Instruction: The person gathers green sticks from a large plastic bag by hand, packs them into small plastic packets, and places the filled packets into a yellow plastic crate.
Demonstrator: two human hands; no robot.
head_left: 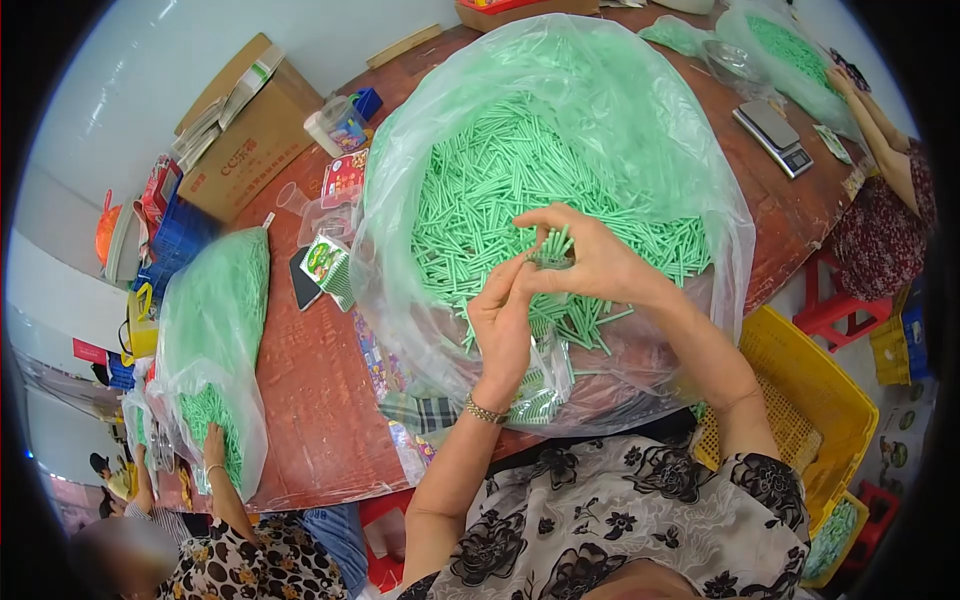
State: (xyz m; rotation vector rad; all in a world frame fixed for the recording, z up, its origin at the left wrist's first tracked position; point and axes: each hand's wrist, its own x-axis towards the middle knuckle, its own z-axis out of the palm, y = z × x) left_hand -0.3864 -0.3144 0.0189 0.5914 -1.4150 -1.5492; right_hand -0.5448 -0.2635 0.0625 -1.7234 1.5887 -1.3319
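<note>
A large clear plastic bag lies wide open on the table, full of short thin green sticks. Over its near side, my right hand curls thumb and fingers around a small upright bunch of green sticks. Something clear seems to surround the bunch, but its kind is hard to make out. My left hand is closed, its fingertips pressed against the left side of the bunch; what they pinch is hidden. Below my hands, green-and-clear packets rest on the bag's near edge.
Another bag of green sticks stands left, with a person's hand in it. A scale and another person's arm are at right. Cardboard box, phone and yellow crate surround my place.
</note>
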